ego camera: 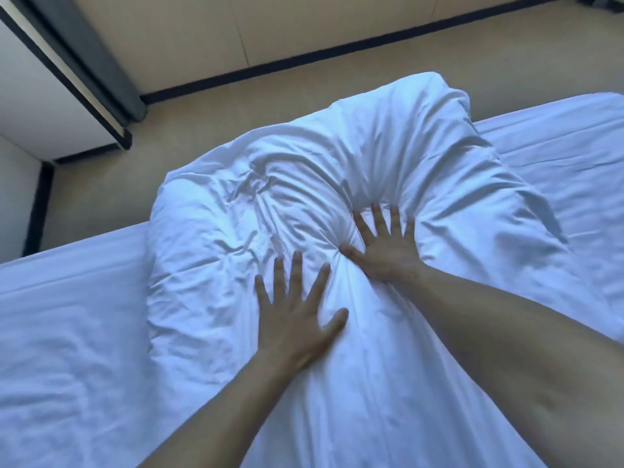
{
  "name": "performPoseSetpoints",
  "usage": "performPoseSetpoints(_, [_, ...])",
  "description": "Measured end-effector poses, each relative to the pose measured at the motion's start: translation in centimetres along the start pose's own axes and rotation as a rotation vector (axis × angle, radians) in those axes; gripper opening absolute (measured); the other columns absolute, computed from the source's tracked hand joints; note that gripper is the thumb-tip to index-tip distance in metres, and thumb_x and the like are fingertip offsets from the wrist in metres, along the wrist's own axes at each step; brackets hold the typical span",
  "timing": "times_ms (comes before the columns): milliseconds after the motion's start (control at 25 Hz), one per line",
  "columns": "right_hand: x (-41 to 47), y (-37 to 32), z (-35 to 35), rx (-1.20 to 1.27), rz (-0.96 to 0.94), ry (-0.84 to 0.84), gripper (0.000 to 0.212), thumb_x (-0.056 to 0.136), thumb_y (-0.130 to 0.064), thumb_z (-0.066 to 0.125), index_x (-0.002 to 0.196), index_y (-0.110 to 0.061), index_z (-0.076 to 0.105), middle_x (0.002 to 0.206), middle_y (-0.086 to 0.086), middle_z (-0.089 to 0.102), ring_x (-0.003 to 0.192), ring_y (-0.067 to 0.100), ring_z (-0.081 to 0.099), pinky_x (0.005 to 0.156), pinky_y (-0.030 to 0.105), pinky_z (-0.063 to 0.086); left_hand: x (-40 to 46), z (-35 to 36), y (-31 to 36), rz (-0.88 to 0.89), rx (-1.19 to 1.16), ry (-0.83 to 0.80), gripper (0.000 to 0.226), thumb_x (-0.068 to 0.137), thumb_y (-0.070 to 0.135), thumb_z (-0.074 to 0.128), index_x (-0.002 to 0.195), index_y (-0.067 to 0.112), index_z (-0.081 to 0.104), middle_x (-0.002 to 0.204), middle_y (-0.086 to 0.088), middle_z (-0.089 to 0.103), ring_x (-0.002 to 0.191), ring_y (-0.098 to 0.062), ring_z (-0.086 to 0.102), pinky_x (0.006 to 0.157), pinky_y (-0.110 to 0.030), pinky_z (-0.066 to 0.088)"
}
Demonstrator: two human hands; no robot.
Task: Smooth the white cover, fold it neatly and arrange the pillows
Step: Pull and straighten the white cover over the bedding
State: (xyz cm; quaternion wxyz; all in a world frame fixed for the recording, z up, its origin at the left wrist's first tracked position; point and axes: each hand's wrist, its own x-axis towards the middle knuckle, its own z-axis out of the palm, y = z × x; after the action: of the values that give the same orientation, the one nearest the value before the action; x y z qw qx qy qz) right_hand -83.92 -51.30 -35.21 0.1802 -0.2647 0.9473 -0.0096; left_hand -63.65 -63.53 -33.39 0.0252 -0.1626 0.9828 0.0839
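Head view, looking down on a bed. A puffy, wrinkled white fabric cover (pixel 337 184), bunched into a thick heap, fills the centre of the frame and runs from the upper centre down to the bottom edge; it lies on a flat white bed sheet (pixel 67 332) that shows at the left and at the right of the frame. The left hand (pixel 297 319), just below the centre of the frame, lies palm down on the cover with all fingers spread wide and flat, gripping nothing. The right hand (pixel 388 248), slightly above and to the right of the left hand, is likewise open with fingers spread, and presses into the cover so that a deep hollow forms around it; creases radiate from the thumb, and the padded fabric rises in a rounded arch beyond the fingertips. The two hands are near each other but apart. Both bare forearms enter from the bottom edge. Beyond the bed, in the upper part of the frame, lies a beige floor (pixel 202 106) with a dark baseboard strip (pixel 337 54) against a pale wall, and a grey curtain (pixel 98 59) hangs in the upper left.
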Motion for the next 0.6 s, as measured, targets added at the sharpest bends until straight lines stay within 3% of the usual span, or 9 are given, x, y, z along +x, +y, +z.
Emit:
performPoseSetpoints(160, [-12.2,1.5,0.4,0.024,-0.061,-0.075,0.079,0.095,-0.076,0.016,0.162,-0.038,-0.002,0.171,0.000,-0.014,0.156,0.032,-0.019,0.122,0.055,-0.016,-7.2,-0.9,5.6,-0.219,-0.016,-0.241,0.085,0.091,0.076,0.015,0.160,0.036,-0.014,0.164,-0.005,-0.032,0.151,-0.031,-0.030,0.117,-0.064,-0.014])
performPoseSetpoints(320, [-29.8,7.5,2.4,0.050,-0.083,-0.098,0.078,0.093,-0.069,0.014,0.162,-0.034,0.019,0.172,0.002,0.004,0.158,0.031,-0.004,0.122,0.059,-0.008,-15.4,-3.1,13.1,-0.333,-0.022,-0.435,0.086,0.090,0.079,0.013,0.157,0.038,-0.020,0.162,-0.008,-0.036,0.149,-0.036,-0.032,0.116,-0.066,-0.015])
performPoseSetpoints(480, [-42.6,14.9,2.0,-0.076,-0.110,-0.379,0.071,0.101,-0.065,0.017,0.163,-0.034,0.000,0.171,0.002,-0.012,0.156,0.034,-0.016,0.120,0.062,-0.012,-26.1,-5.8,21.4,-0.342,0.075,-0.676,0.087,0.088,0.083,0.012,0.156,0.040,-0.023,0.163,-0.004,-0.035,0.149,-0.035,-0.032,0.115,-0.069,-0.013])
performPoseSetpoints(600, [-47.9,18.0,1.1,-0.084,-0.154,-0.467,0.070,0.103,-0.064,0.020,0.162,-0.034,0.000,0.171,0.003,-0.013,0.155,0.037,-0.016,0.119,0.066,-0.013,-32.7,-7.7,25.9,-0.416,0.096,-0.701,0.086,0.089,0.083,0.012,0.157,0.041,-0.018,0.165,-0.003,-0.030,0.150,-0.035,-0.031,0.115,-0.069,-0.014])
